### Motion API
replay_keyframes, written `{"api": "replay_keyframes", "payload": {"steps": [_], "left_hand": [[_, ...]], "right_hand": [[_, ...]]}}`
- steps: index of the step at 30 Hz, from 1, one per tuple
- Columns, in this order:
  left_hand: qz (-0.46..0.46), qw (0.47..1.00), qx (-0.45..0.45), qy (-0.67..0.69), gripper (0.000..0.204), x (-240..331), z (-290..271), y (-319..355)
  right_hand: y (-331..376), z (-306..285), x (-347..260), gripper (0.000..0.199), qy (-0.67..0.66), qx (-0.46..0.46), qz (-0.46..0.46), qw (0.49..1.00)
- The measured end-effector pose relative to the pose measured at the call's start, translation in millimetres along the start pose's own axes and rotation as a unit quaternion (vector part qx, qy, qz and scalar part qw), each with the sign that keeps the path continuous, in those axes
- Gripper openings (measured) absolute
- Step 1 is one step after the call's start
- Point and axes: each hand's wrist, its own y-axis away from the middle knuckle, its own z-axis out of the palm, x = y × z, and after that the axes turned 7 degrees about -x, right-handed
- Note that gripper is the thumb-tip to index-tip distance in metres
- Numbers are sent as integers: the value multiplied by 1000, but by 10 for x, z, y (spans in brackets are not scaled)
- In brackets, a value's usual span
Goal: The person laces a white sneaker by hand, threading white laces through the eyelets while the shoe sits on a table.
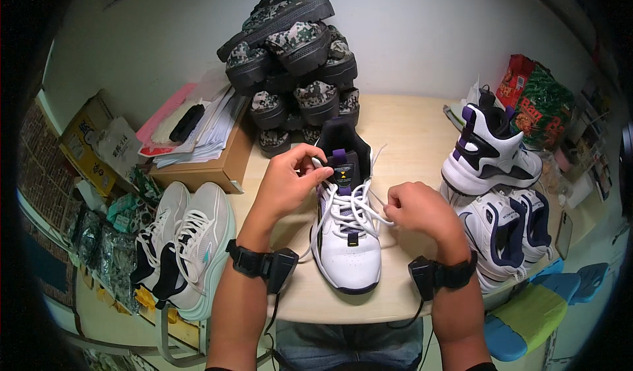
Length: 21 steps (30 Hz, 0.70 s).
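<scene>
A white high-top sneaker [351,259] with a black lining and purple tongue tab stands on the table before me, toe toward me. White shoelaces [349,206] criss-cross its tongue, with loose lengths at both sides. At the collar's left edge, my left hand [290,180] is closed in a pinch on a lace near the top eyelets. Just right of the shoe, my right hand [420,207] is curled closed, with a lace running to its fingers; the fingertips are partly hidden. Each wrist carries a black strapped device.
Behind the sneaker rises a stack of camouflage shoes [297,74]. Pale running shoes [198,246] sit at left beside a cardboard box [227,150] topped with papers. More white sneakers [491,153] are piled at right, near a phone [564,234] and snack bags [541,107].
</scene>
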Motion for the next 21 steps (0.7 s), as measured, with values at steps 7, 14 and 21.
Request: {"api": "replay_keyframes", "payload": {"steps": [7, 14, 21], "left_hand": [[-3, 1000, -12, 20, 18, -19, 8, -10], [6, 1000, -14, 8, 19, -30, 5, -13], [-1, 1000, -6, 24, 18, -73, 2, -12]], "right_hand": [[-44, -19, -139, 21, -192, 92, -115, 970], [-24, 13, 36, 19, -21, 13, 3, 1000], [-57, -21, -16, 20, -75, 53, -60, 994]]}}
